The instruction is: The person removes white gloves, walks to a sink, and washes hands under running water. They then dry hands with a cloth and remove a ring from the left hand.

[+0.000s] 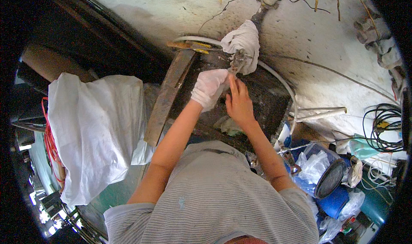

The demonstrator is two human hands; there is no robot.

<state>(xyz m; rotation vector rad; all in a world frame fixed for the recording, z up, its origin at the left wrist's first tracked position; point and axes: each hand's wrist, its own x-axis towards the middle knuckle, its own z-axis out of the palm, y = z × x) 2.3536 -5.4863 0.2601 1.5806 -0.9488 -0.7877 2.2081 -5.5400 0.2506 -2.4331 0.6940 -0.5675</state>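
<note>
A wet-looking white cloth or thin glove covers my left hand, which is held just below a worn metal tap. That covering hides its fingers. My right hand is bare, with its fingers stretched up toward the tap's mouth and the thumb apart. Its fingertips meet the edge of the white covering on my left hand. Around the upper part of the tap a white cloth is wrapped. Both hands are over a dark, grimy basin, where a pale crumpled piece lies beneath my right hand.
A rusty metal bar runs along the basin's left side. Farther left hangs a large white sheet. Near the right are blue containers, clear plastic bags and coiled black cable. A pale hose curves round the basin.
</note>
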